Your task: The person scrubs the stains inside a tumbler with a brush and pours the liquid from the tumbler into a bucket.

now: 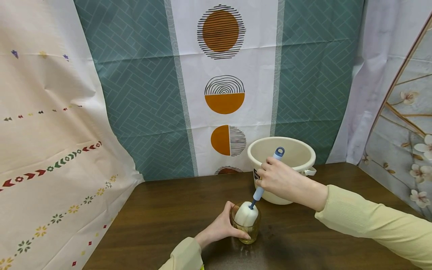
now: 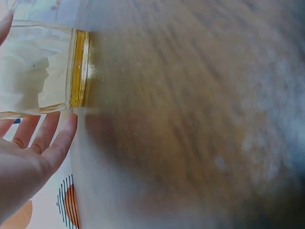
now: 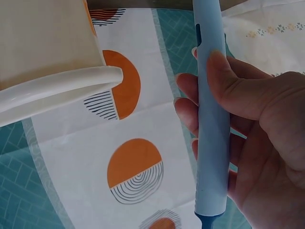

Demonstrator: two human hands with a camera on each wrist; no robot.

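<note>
An amber glass cup stands on the brown table, with my left hand gripping it from the left side. Thumb and fingers curve around its wall; the left wrist view shows fingers along the glass near its thick base. My right hand holds a sponge cup brush by its light blue handle, thumb on one side and fingers wrapped behind. The brush's white sponge head sits inside the cup, its top showing above the rim. The handle leans up and to the right.
A cream bucket with a side handle stands just behind my right hand. Patterned cloths hang behind and at both sides of the table. A small yellow-green edge shows beside my left sleeve.
</note>
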